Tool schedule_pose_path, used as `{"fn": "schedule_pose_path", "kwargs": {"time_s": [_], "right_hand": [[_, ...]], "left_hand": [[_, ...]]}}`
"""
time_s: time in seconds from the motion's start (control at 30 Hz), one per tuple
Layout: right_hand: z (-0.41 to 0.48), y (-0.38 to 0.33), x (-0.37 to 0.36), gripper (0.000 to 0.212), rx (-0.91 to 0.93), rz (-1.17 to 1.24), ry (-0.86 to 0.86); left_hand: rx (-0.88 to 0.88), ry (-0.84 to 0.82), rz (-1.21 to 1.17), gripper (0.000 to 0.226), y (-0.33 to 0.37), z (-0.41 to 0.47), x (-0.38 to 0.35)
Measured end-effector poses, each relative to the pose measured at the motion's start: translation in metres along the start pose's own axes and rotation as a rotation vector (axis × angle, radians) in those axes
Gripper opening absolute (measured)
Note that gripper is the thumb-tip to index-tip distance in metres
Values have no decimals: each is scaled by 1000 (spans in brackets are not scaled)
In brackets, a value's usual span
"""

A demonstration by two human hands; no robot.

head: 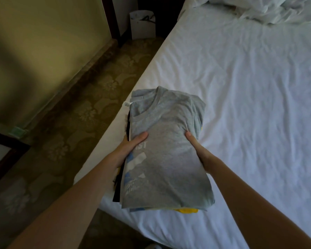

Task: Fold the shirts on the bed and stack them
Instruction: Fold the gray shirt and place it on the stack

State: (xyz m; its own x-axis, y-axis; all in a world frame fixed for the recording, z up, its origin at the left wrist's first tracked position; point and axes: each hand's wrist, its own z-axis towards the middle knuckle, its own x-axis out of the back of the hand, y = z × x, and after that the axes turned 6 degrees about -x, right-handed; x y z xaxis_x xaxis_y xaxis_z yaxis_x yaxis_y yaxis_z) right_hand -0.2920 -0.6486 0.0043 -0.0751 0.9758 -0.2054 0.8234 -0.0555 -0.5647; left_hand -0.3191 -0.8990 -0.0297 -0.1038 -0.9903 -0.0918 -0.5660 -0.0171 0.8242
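White sheets cover the bed [250,105], where a stack of folded shirts [169,178] sits near its left edge, a yellow shirt [187,210] and a black shirt [117,191] peeking from under the top grey shirt [169,123]. White letters ending "ST" show beside blue and white shapes; the script below is too blurred to read. The left hand [129,150] and right hand [199,151] clasp the stack's sides, thumbs on top, while a white paper bag [142,24] stands on the floor, its contents hidden.

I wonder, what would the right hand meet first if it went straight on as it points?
The right hand would probably meet the folded shoulder of the grey shirt it grips; beyond that, only white sheet, though depth is unclear.
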Motion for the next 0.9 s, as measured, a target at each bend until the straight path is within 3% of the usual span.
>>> {"fn": "schedule_pose_path", "kwargs": {"time_s": [0.13,0.23,0.3,0.4,0.5,0.53,0.6,0.63,0.67,0.77,0.83,0.9], "right_hand": [[-18,2,-2,112,40,66,-35],[-27,15,0,99,113,182,-23],[-38,28,-3,98,126,310,27],[-43,49,-13,88,135,554,114],[-39,63,-35,122,141,670,171],[-38,67,-43,123,126,685,183],[-39,66,-55,98,56,658,202],[-36,66,-54,83,43,632,250],[-34,64,-50,82,57,606,333],[-52,40,-37,142,23,491,634],[-73,23,-25,141,-88,424,791],[-88,9,-12,135,-65,363,947]], "left_hand": [[-16,-56,23,95,11,-13,-2],[-48,-83,148,101,33,-21,-11],[-44,-159,258,94,58,-15,-22],[-32,-332,533,74,109,11,-48],[-77,-519,851,78,150,43,-80],[-95,-573,945,79,154,51,-91],[-166,-609,1143,82,149,59,-108],[-214,-579,1246,82,143,60,-114],[-278,-501,1344,79,137,59,-118],[-571,-127,1615,65,127,33,-118],[-732,13,1603,66,114,4,-109],[-769,161,1432,78,99,-29,-98]]}}
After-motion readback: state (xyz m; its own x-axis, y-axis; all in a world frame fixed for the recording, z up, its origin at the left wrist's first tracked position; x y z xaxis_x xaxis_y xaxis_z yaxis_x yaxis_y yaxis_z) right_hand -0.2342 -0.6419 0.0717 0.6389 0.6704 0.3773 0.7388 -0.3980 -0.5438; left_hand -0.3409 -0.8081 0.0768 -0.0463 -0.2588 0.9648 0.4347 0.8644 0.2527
